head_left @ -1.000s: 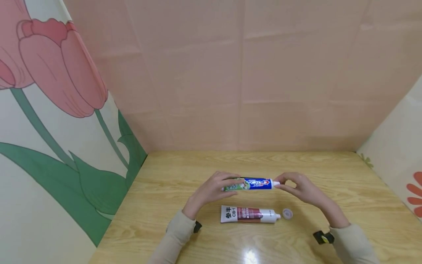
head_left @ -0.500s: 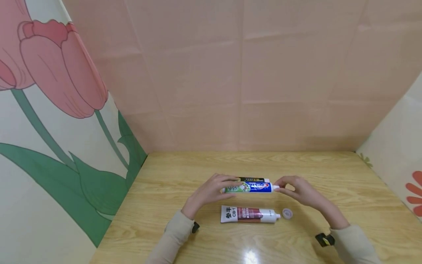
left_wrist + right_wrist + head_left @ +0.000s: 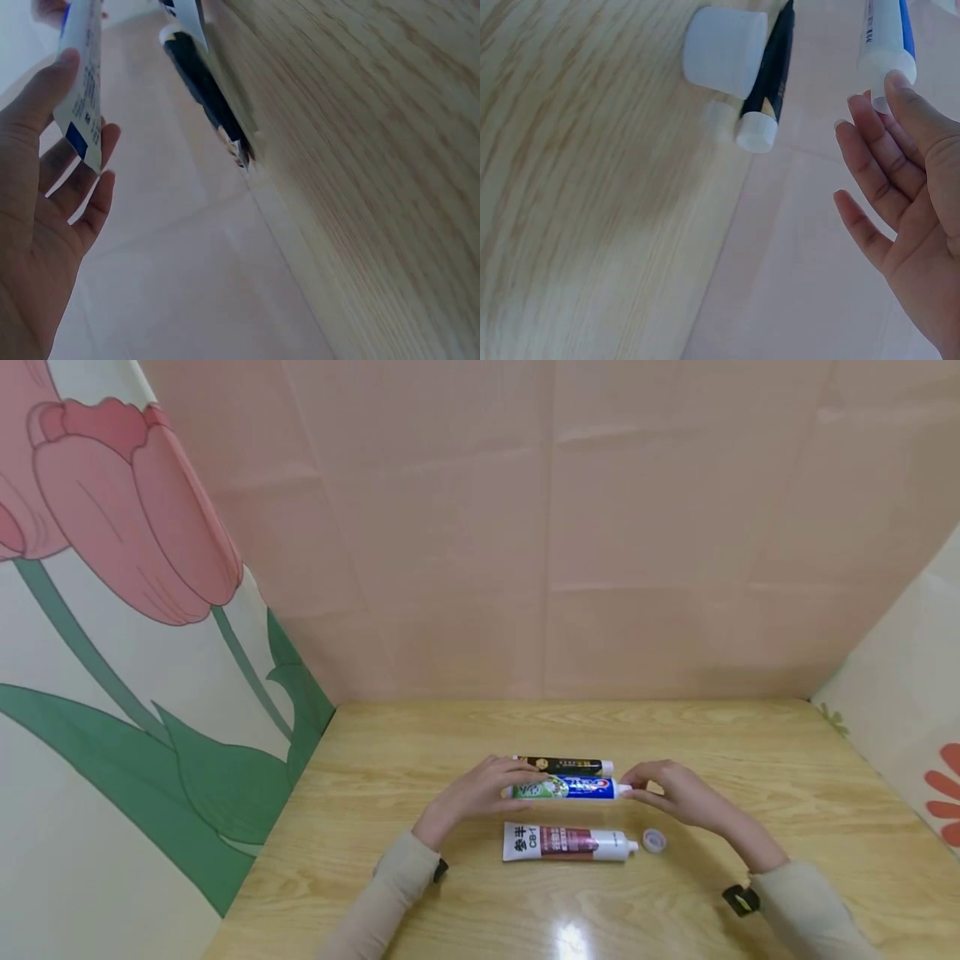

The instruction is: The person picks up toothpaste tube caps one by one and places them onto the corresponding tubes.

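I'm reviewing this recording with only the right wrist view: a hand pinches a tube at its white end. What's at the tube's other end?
Observer: In the head view, the left hand holds the green end of that blue-and-green tube.

Operator: The black tube runs out of my view at the top. Does that other hand touch it?

Observer: No, the left wrist view shows a clear gap between them.

Operator: Anything on the table nearer the person?

Observer: Yes, a maroon-and-white tube lies there, its nozzle pointing toward a loose cap.
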`<state>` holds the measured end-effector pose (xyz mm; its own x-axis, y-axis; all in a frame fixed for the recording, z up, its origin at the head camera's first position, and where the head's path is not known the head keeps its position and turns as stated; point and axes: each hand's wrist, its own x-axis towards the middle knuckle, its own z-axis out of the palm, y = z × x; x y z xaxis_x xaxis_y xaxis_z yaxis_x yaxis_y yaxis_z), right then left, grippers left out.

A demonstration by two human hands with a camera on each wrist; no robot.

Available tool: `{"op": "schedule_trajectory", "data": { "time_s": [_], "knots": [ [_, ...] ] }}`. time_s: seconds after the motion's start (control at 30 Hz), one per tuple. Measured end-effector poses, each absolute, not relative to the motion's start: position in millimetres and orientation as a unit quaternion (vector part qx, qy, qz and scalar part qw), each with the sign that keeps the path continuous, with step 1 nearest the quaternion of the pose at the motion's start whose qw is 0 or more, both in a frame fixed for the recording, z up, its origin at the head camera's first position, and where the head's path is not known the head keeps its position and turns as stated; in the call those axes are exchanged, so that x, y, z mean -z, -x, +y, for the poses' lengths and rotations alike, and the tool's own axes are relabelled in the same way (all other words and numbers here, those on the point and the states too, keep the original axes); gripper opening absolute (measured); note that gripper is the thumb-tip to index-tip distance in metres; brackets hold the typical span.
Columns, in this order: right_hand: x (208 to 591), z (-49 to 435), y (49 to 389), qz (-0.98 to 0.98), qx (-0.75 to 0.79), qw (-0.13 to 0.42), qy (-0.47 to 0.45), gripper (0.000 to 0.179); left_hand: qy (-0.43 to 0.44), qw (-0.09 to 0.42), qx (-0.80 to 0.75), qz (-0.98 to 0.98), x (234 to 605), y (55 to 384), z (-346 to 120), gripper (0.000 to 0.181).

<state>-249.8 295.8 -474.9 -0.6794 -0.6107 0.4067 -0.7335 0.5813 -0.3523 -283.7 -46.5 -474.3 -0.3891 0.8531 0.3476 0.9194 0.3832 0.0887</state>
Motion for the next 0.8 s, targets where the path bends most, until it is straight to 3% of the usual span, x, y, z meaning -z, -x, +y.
{"op": "schedule_trajectory", "data": {
  "time_s": [0.8],
  "knots": [
    [488.4, 293.9, 256.4, -0.884, -0.234, 0.08, -0.396, 0.011, 0.51, 0.046, 0.104, -0.852, 486.4, 288.7, -47.2, 0.057]
  ]
}}
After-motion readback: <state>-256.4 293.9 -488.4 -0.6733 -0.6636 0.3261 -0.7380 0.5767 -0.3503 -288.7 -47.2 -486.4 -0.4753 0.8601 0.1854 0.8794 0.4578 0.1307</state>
